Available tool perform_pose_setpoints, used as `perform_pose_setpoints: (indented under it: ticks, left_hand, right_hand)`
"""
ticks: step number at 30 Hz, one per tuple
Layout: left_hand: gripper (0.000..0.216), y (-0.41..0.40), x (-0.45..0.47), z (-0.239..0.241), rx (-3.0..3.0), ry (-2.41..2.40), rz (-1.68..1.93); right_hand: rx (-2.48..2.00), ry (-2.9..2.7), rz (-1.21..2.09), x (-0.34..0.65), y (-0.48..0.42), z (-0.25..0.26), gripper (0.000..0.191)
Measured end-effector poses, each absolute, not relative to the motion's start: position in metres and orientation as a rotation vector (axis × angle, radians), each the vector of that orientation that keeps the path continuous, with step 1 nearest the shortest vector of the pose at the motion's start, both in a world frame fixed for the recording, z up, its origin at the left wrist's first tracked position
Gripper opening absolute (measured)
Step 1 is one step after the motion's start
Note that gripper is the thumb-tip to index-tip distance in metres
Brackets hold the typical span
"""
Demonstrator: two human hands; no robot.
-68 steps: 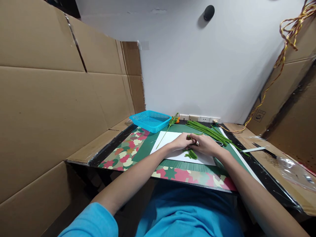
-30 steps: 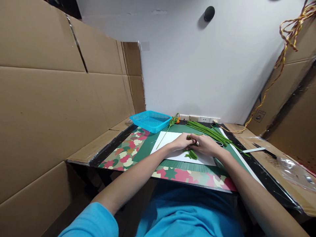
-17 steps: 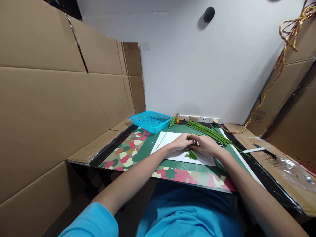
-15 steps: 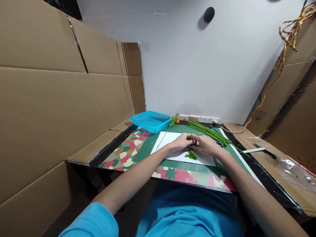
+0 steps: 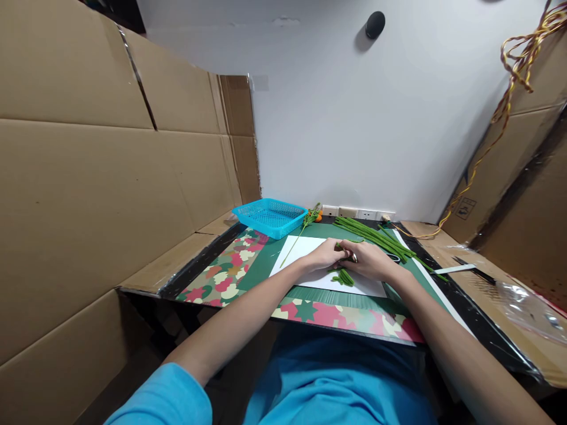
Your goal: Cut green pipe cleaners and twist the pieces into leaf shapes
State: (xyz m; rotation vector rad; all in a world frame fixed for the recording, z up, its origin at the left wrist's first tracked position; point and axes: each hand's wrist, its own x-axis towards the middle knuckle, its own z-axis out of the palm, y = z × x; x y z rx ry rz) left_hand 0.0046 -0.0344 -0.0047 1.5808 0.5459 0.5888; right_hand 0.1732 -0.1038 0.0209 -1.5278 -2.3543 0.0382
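Observation:
My left hand (image 5: pixel 326 254) and my right hand (image 5: pixel 367 260) meet above a white sheet of paper (image 5: pixel 283 267), fingertips pinched together. Between them shows a bit of fuzzy green pipe cleaner (image 5: pixel 338 246), mostly covered by the fingers. Short cut green pieces (image 5: pixel 344 277) lie on the sheet just below the hands. Beyond my right hand a bundle of long green pipe cleaners (image 5: pixel 376 237) rests on the mat. The looped handle of what looks like scissors (image 5: pixel 394 258) peeks out beside my right wrist.
A blue plastic basket (image 5: pixel 271 227) stands at the back left. Near it lies a green stem with leaves and orange parts (image 5: pixel 312 218). On the right are a white-and-black tool (image 5: pixel 456 269) and a clear plastic bag (image 5: pixel 531 310). Cardboard walls (image 5: pixel 133 195) flank the table.

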Motion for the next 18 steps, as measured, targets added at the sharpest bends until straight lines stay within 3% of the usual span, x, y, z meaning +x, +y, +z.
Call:
perform_pose_setpoints:
  ticks: [18]
  left_hand:
    - [0.016,-0.0365,0.0048,-0.0006,1.595,0.549,0.585]
  right_hand:
    - [-1.536,-2.353,0.044,0.1734,-0.1031,0.0204,0.031]
